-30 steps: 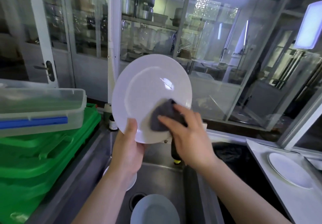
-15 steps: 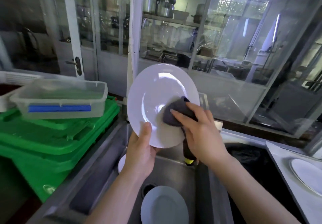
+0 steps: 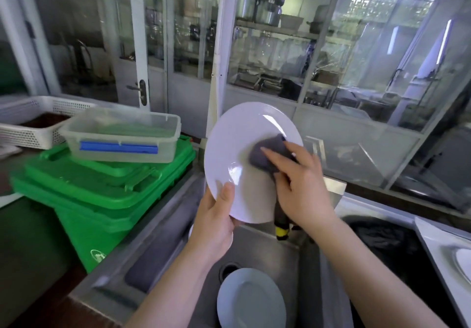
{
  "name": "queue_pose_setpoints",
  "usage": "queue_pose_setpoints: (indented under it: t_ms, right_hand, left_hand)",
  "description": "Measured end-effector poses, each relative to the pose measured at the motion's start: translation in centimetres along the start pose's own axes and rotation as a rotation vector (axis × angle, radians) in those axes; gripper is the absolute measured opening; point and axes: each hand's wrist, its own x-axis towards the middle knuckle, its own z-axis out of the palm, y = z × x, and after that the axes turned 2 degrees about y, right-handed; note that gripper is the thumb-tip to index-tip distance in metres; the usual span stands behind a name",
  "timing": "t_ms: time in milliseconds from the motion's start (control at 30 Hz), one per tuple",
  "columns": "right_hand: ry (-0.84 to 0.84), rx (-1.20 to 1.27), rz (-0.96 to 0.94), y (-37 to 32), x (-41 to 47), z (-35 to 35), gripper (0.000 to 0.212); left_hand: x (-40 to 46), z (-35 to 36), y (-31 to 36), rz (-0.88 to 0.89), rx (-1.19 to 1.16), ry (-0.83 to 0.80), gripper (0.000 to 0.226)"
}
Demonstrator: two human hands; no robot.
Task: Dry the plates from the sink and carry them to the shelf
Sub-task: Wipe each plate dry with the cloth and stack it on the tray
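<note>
I hold a white plate (image 3: 239,149) upright above the steel sink (image 3: 262,246). My left hand (image 3: 216,225) grips its lower rim, thumb on the face. My right hand (image 3: 300,187) presses a dark grey cloth (image 3: 270,153) against the right side of the plate's face, fingers laid over the cloth. A second, pale plate (image 3: 251,299) lies flat in the sink basin near the drain. Another white plate (image 3: 462,264) rests on the counter at the far right, partly cut off by the frame.
A green bin (image 3: 102,200) stands left of the sink with a clear lidded box (image 3: 122,136) on top and a white basket (image 3: 28,121) behind. A black-lined basin (image 3: 387,246) sits right of the sink. Glass partitions (image 3: 331,72) rise behind.
The view has swung left and down, so the plate and hands sit further right. My right hand has slid the cloth up and right across the plate's face. The left grip is unchanged.
</note>
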Motion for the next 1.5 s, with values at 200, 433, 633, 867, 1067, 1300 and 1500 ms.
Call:
queue_pose_setpoints:
  t_ms: [200, 433, 633, 867, 1067, 1300, 1500]
  right_hand:
    - [0.114, -0.024, 0.17, -0.1, 1.7, -0.2, 0.048]
    - [-0.105, 0.059, -0.197, -3.3, -0.5, 0.9, 0.054]
    - [-0.071, 0.008, 0.004, -1.0, -1.6, 1.5, 0.051]
    - [0.146, -0.053, 0.19, -1.6, 2.6, 1.1, 0.044]
    - [0.065, 0.052, -0.099, -6.3, 3.7, 1.7, 0.048]
    - [-0.042, 0.078, -0.172, -6.7, 3.4, 1.3, 0.045]
    - [0.139, 0.017, 0.132, -4.2, 5.3, 0.5, 0.044]
  left_hand:
    - [-0.4, 0.0, 0.8, -0.038, 0.083, 0.0, 0.036]
    - [0.0, -1.2, 1.2, 0.038, 0.11, 0.017, 0.038]
    - [0.6, -3.3, 2.2, 0.075, 0.047, 0.079, 0.041]
    - [0.1, -2.4, 1.8, 0.036, 0.207, 0.011, 0.036]
    - [0.2, -2.1, 1.6, 0.0, 0.244, -0.031, 0.038]
    - [0.6, -2.4, 2.1, 0.076, 0.229, 0.028, 0.038]
    - [0.6, -2.8, 2.8, 0.084, 0.292, -0.099, 0.038]
